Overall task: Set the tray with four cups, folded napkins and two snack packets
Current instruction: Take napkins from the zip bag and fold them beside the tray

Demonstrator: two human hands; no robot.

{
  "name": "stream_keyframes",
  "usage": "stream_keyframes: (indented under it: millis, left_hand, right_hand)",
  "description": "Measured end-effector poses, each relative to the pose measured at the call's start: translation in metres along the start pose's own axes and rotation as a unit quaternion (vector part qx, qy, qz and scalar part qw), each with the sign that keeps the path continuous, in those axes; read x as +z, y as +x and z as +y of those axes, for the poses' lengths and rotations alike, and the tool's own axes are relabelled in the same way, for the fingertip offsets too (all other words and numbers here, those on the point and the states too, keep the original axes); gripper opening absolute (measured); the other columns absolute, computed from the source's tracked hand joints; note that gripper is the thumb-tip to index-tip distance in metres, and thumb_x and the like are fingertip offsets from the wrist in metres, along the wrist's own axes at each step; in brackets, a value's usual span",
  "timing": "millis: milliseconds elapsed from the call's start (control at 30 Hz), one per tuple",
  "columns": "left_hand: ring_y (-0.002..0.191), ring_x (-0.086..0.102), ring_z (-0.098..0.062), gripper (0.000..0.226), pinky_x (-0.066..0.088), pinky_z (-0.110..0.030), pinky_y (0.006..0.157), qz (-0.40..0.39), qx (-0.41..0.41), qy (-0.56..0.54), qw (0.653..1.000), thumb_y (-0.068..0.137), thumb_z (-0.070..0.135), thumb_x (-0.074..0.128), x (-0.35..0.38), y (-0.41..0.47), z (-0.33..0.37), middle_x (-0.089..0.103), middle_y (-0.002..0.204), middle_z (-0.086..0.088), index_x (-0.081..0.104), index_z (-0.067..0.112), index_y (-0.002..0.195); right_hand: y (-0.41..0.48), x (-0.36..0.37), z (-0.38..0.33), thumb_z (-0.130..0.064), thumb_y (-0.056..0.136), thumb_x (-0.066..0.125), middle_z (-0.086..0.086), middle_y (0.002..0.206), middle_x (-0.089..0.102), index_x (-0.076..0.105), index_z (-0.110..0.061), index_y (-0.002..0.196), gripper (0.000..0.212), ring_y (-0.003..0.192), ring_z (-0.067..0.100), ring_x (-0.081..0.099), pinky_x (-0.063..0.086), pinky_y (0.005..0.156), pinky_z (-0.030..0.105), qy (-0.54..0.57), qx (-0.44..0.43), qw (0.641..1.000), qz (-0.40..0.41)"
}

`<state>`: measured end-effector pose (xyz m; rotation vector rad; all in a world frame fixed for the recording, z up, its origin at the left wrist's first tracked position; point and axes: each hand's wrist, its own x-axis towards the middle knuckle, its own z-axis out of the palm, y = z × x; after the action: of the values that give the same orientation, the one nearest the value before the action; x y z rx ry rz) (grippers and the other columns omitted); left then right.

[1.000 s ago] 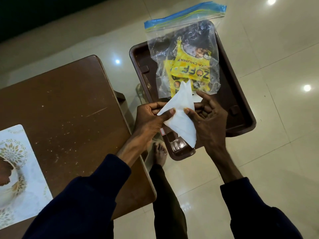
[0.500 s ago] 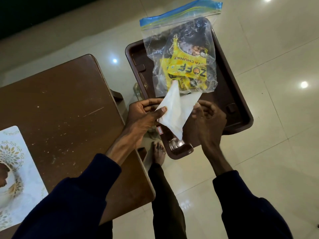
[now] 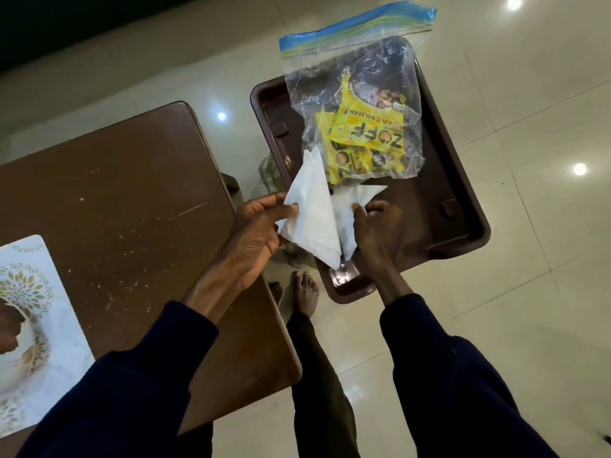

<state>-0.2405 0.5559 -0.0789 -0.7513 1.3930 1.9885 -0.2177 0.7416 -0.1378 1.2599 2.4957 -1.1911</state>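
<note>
A dark brown tray (image 3: 439,180) lies ahead of me at centre right. On it rests a clear zip bag (image 3: 357,71) with a blue seal, holding yellow snack packets (image 3: 367,137). My left hand (image 3: 261,226) pinches a white napkin (image 3: 314,213) folded into a triangle and holds it over the tray's near left edge. Just to the right, my right hand (image 3: 377,233) grips a second white napkin (image 3: 355,200), whose tip lies on the tray under the bag's lower edge. No cups are in view.
A brown wooden table (image 3: 132,193) stands at the left, with a patterned white placemat (image 3: 33,319) at its left edge. The floor is glossy pale tile. My bare foot (image 3: 305,289) stands between the table and the tray.
The two napkins, held together a second ago, have come apart. My left hand keeps one triangle, and my right hand has moved down and right with the other, onto the tray.
</note>
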Motion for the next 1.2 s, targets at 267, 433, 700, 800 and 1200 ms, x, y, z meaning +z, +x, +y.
stream_keyframes:
  millis: [267, 433, 700, 800, 1200]
  left_hand:
    - [0.104, 0.068, -0.025, 0.02, 0.064, -0.032, 0.078, -0.01, -0.041, -0.143, 0.989, 0.101, 0.004, 0.052, -0.041, -0.019, 0.011, 0.073, 0.112, -0.009, 0.071, 0.009, 0.096]
    - [0.091, 0.076, -0.015, 0.026, 0.064, -0.026, 0.072, -0.037, -0.018, -0.16, 0.986, 0.089, 0.009, 0.063, -0.077, -0.036, 0.019, 0.081, 0.094, 0.001, 0.083, 0.018, 0.074]
    - [0.096, 0.077, -0.016, 0.023, 0.063, -0.028, 0.068, -0.007, 0.03, -0.17, 0.985, 0.095, 0.008, 0.062, -0.151, -0.074, 0.042, 0.08, 0.103, 0.0, 0.08, 0.019, 0.085]
    - [0.091, 0.078, -0.014, 0.03, 0.063, -0.029, 0.064, -0.011, 0.042, -0.186, 0.982, 0.095, 0.008, 0.061, -0.182, -0.089, 0.048, 0.08, 0.098, 0.003, 0.082, 0.022, 0.079]
    - [0.119, 0.069, -0.034, 0.085, 0.06, -0.051, 0.095, 0.069, 0.037, -0.04, 0.996, 0.061, 0.012, 0.096, -0.271, -0.145, 0.048, 0.07, 0.131, -0.012, 0.058, 0.008, 0.137]
  right_hand:
    - [-0.035, -0.039, -0.015, -0.011, 0.082, 0.082, 0.011, 0.1, 0.075, 0.065, 0.001, 0.112, 0.037, 0.083, 0.014, 0.072, 0.059, 0.075, 0.026, 0.186, 0.021, 0.982, -0.027]
    - [-0.073, -0.047, -0.057, -0.002, 0.081, 0.08, 0.013, 0.113, 0.075, 0.061, 0.0, 0.124, 0.047, 0.102, 0.022, 0.074, 0.06, 0.083, 0.033, 0.258, -0.025, 0.957, -0.126]
    - [-0.14, -0.014, -0.136, -0.017, 0.075, 0.08, 0.011, 0.118, 0.074, 0.064, -0.004, 0.126, 0.055, 0.107, 0.026, 0.073, 0.061, 0.087, 0.035, 0.324, -0.065, 0.895, -0.301]
    - [-0.165, 0.012, -0.153, -0.022, 0.073, 0.082, 0.007, 0.118, 0.075, 0.065, -0.005, 0.125, 0.057, 0.105, 0.023, 0.074, 0.061, 0.086, 0.033, 0.242, -0.111, 0.9, -0.345]
    - [-0.268, 0.096, -0.163, -0.023, 0.082, 0.079, 0.004, 0.125, 0.07, 0.064, -0.008, 0.124, 0.047, 0.105, 0.017, 0.072, 0.062, 0.089, 0.038, 0.044, -0.221, 0.922, -0.315]
